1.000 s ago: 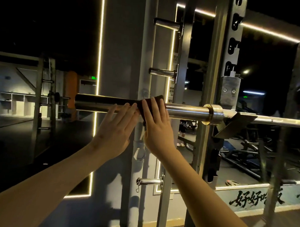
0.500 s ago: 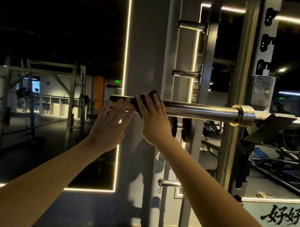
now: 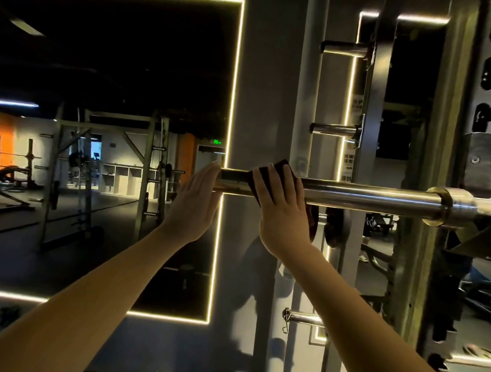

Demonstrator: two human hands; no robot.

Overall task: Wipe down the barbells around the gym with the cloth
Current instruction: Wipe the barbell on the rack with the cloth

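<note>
I see a polished steel barbell (image 3: 377, 197) lying level across the middle and right of the view, resting in a grey metal rack (image 3: 446, 137) at the far right. My right hand (image 3: 282, 209) presses a dark, folded cloth (image 3: 281, 166) onto the bar near its left end, fingers laid straight over it. My left hand (image 3: 196, 198) is flat, fingers released, touching the bar's left tip. A light-framed mirror (image 3: 234, 74) stands behind on the left.
</note>
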